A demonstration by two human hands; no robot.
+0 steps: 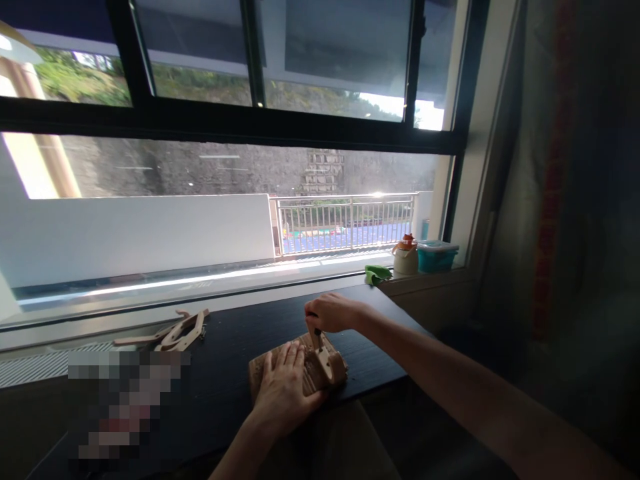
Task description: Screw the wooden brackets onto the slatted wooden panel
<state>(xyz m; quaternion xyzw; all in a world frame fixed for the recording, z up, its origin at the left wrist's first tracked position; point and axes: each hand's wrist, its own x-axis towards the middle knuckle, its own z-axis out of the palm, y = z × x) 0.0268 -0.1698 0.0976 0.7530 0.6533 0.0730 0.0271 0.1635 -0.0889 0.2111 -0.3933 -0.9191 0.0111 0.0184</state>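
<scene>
My left hand (286, 387) lies flat with its fingers stretched over a wooden board (260, 369) on the dark table. The thumb reaches along the board's near edge. On the board's right part sits a curved, light wooden piece (331, 368). Above that piece, my right hand (334, 313) is closed round a small upright hand tool (315, 335). Its lower end meets the wooden piece. The fist hides most of the handle, and the kind of tool cannot be made out.
Wooden clamp-like pieces (184, 331) lie at the table's (227, 340) far left, beside a blurred patch. Along the windowsill stand a green cloth (377, 274), a cream bottle with an orange top (405, 259) and a teal lidded box (437, 258). A large window rises behind.
</scene>
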